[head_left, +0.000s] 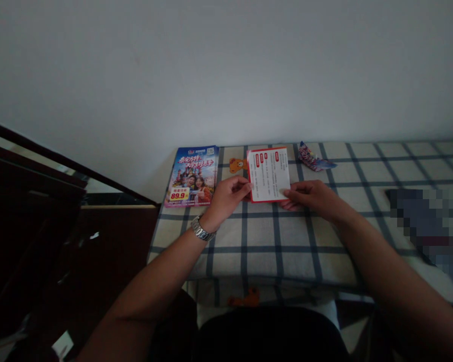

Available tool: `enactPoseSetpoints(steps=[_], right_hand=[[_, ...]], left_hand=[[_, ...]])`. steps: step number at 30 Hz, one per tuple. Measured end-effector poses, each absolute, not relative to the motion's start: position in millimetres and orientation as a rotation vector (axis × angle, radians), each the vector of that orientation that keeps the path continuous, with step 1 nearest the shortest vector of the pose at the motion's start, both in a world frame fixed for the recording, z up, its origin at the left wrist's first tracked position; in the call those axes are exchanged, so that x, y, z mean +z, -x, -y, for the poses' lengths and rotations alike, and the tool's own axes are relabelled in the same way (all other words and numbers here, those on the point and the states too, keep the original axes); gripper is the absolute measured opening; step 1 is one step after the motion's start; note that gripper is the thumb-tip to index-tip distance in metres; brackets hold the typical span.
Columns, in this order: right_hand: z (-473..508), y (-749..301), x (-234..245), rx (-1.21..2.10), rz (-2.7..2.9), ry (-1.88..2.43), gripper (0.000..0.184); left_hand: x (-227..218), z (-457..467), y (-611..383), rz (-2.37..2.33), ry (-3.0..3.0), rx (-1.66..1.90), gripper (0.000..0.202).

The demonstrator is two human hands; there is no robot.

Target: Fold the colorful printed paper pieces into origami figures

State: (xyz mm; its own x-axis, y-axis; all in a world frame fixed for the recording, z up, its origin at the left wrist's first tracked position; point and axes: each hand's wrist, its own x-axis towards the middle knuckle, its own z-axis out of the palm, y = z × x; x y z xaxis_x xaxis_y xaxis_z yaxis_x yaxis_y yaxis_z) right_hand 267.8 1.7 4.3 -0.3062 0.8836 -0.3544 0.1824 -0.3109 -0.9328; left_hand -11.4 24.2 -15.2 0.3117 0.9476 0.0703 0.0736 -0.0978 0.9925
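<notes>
Between my two hands is a white printed card with red labels and a red border, held just above or on the checked cloth; I cannot tell which. My left hand, with a metal watch at the wrist, pinches the card's left edge. At its lower right corner, my right hand grips it with the thumb on top. Close by my left hand lies a blue and pink flyer with "89.9" printed on it, perhaps the top of a stack. An orange bear figure on the cloth is partly hidden behind the card.
A crumpled colourful wrapper lies behind my right hand. A dark, pixelated flat object rests at the right. The checked tablecloth covers the table, which meets a pale wall. Dark furniture stands at the left.
</notes>
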Motion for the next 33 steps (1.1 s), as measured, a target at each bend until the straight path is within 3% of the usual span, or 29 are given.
enactPoseSetpoints(steps=[19,25,33], right_hand=[[-2.7,-269.8,2.8,1.672,1.401,1.323,0.042],[-3.4,-271.1,5.0,1.486,1.374,1.399,0.05],[-4.6,-272.2,5.2,1.311,1.463,1.393,0.046]], left_hand=[[-14.8,-24.6,11.3,-0.992,-1.426,0.994,0.038],[-16.4,-23.9,11.6,-0.977,-1.434,0.96,0.027],[-23.4,-23.7,10.0,-0.942,-1.398,0.904,0.026]])
